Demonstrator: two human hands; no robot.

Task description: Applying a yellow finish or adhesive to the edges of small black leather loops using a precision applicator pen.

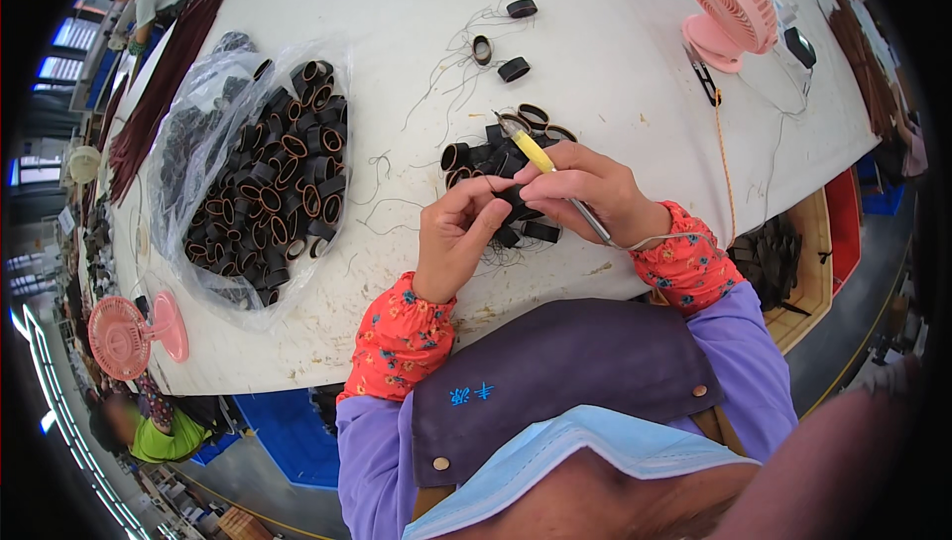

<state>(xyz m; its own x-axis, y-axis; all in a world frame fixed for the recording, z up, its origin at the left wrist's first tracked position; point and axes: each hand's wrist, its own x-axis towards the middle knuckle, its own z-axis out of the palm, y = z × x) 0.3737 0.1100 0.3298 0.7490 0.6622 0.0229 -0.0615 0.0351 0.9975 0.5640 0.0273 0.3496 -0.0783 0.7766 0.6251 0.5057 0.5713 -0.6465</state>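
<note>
- One clear plastic bag (213, 158) lies open on the left of the white table (397, 34), and I see it heaped with small black loops that have brown insides.
- Beyond my right wrist, off the table's right edge, a wooden crate (808, 272) holds dark pieces I cannot make out.
- Between the bag and my hands the tabletop is bare apart from loose threads; the near edge curves just in front of my chest.
- A pink fan (734, 4) stands far right, with another pink fan (129, 337) at the near left corner.
- My left hand (456, 238) pinches one black loop (511, 201) at its fingertips, closed on it, at the table's near centre.
- My right hand (595, 188) is closed around a yellow-handled tool (540, 158), its tip pointing far-left.
- Just beyond my fingers lies a small pile of loops (491, 158); three more loops (506, 39) lie farther off.
</note>
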